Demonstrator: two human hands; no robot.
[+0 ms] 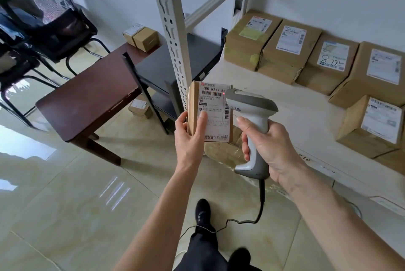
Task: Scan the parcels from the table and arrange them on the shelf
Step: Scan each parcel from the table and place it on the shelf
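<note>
A small brown cardboard parcel (209, 112) with a white printed shipping label is held upright in the air in front of the metal shelf unit, gripped by the person's left hand (189, 132), thumb curled over the label face and the fingers wrapped round the back edge. The right hand (266, 145) grips the handle of a pale grey and white plastic barcode scanner (252, 121), fingers closed around it, its head just beside the label, where a small red dot of light shows near the barcode. A black cord (260, 200) trails from the scanner's base down to the floor. To the right, the pale shelf board (291, 104) carries a row of four tape-wrapped brown cardboard boxes (289, 51) standing side by side against the white wall, each with a white label on top, and a fifth box (372, 126) in front of the row. A perforated pale grey steel upright (173, 36) rises behind the held parcel. To the left, the dark reddish-brown wooden surface (94, 95) bears a small cardboard box (141, 37) at its far end; another small labelled box (140, 107) lies on the glossy cream floor tiles (76, 205) under it. Black mesh-backed chairs (50, 18) stand at far left.
</note>
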